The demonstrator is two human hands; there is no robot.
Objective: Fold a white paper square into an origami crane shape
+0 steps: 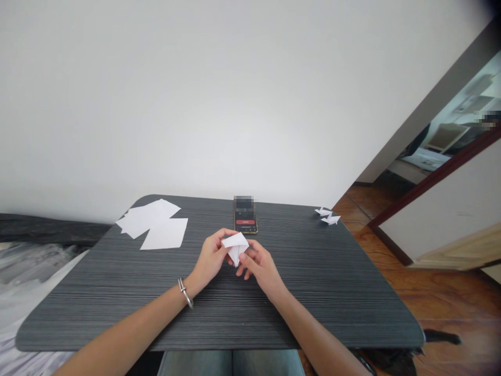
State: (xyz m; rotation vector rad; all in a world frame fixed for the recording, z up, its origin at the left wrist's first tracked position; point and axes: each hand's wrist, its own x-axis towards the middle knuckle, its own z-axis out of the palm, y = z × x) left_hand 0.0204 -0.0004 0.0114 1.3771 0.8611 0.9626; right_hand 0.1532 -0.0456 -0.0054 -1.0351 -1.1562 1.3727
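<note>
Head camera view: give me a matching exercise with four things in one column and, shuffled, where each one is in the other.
Things:
1. Folded white paper piece
2. Flat white paper sheets
3. Two small white origami cranes
4. Silver metal bangle

Places:
A. Around the left wrist
B. Between the left hand and right hand
C. Far right corner of the dark grey wood-grain table
D. Left side of the table

Pairs: 1-B, 2-D, 3-C, 4-A
</note>
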